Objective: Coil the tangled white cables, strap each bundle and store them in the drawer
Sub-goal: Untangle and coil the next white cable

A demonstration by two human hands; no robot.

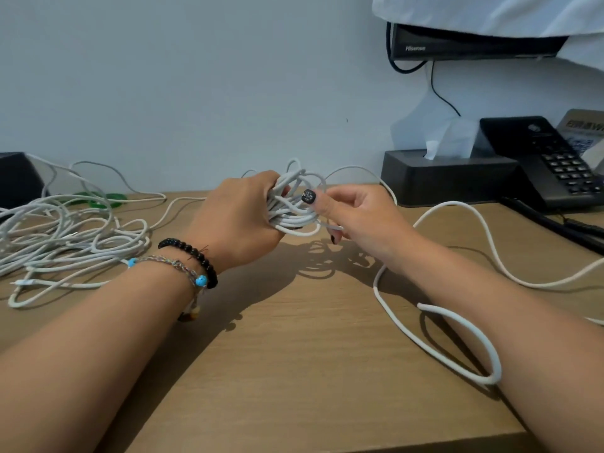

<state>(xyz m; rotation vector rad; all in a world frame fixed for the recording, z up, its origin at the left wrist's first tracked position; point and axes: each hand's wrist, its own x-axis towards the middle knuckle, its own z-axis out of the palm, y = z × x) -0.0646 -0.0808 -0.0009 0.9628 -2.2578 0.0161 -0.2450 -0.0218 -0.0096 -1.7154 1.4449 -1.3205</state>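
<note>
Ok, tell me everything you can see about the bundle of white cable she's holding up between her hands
The coiled white cable bundle is a loose handful of thin, smooth, rubbery-looking loops, uneven and not yet strapped. It is held above the wooden desk. The left hand grips it with fingers through the loops, while the right hand pinches a strand at its side. A free length trails from it to the right, curving across the desk and looping by the right forearm.
</note>
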